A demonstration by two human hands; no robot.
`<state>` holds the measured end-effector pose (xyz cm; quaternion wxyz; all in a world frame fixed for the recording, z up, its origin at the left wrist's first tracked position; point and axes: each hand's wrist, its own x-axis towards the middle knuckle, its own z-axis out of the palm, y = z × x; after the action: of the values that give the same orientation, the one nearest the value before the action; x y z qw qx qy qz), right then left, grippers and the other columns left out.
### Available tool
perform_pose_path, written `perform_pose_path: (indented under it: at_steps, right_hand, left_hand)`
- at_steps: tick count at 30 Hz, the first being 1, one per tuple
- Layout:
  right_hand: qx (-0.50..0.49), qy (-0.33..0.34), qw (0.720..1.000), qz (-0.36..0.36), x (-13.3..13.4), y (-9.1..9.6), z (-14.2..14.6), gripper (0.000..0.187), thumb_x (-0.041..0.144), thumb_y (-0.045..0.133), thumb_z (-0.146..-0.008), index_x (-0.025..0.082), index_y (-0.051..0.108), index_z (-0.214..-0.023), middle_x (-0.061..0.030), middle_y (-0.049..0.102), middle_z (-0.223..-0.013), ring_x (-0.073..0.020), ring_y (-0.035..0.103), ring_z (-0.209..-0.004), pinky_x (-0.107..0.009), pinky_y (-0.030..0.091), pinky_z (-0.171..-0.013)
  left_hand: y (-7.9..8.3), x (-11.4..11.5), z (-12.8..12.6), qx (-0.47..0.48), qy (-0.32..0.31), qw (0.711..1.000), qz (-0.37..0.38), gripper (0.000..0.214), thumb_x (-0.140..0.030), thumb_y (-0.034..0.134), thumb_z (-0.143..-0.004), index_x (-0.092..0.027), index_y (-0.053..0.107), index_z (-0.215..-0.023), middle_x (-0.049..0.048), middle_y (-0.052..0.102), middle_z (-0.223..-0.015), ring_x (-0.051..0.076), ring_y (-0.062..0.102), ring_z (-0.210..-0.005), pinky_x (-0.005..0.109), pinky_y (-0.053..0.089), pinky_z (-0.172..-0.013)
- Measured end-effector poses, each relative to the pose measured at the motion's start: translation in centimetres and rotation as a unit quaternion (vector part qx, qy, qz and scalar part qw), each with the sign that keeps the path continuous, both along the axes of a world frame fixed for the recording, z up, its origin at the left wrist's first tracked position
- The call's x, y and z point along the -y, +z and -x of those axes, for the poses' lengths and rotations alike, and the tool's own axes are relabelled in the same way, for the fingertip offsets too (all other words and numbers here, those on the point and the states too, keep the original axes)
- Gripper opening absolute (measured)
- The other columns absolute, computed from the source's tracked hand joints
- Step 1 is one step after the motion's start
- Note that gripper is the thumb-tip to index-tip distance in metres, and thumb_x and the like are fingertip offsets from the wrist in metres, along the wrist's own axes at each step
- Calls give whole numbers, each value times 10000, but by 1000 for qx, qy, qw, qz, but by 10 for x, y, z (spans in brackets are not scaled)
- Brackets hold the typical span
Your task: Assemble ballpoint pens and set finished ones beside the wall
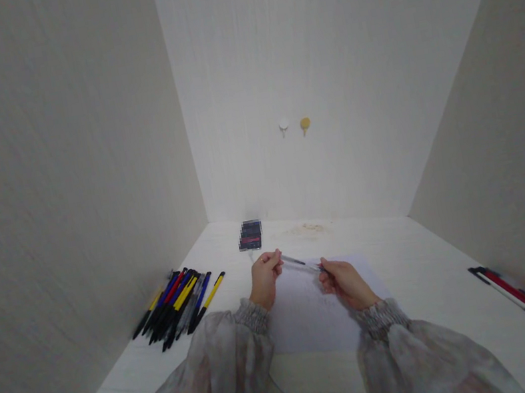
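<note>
From my head, I see my left hand [267, 277] with its fingers pinched on one end of a thin pen [295, 260]; my right hand [345, 282] pinches near the other end; the pen is over the white paper [311, 330]; a messy pile of pens [180, 306] lies to my left; some more pens [518, 295] lie near the right wall [512, 145].

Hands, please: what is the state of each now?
Left hand: closed, pinching one end of a slim pen-like object.
Right hand: closed, gripping its other end.
</note>
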<state>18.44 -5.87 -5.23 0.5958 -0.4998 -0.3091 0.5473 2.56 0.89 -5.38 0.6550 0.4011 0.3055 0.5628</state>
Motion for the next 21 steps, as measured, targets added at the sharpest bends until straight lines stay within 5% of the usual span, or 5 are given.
perform_pose_path:
  at_steps: [13,18,21]
  right_hand:
    - [37,-53,996,-53,-5,-6,2,207,309,650,-586,125,591,-661,-10,588,-492,-77,474,-392,-212,407,-416]
    - [133,-129,970,-157,-4,-3,3,82,197,649,-538,150,582,-533,16,589,-583,-77,496,-519,-203,393,-516]
    - [125,-141,966,-175,1,6,5,136,265,615,-602,171,619,-700,24,587,-615,-90,519,-553,-208,402,-527]
  left_hand:
    - [5,2,0,25,6,999,33,288,-335,684,-558,-96,555,-653,-22,519,-508,29,427,-439,168,322,-451]
    - [4,2,-2,35,19,997,72,293,-326,689,-558,-117,485,-554,-25,510,-476,35,444,-439,168,329,-456]
    - [6,2,-2,55,15,996,74,291,-322,690,-561,-120,481,-561,-28,508,-486,43,471,-473,169,346,-479]
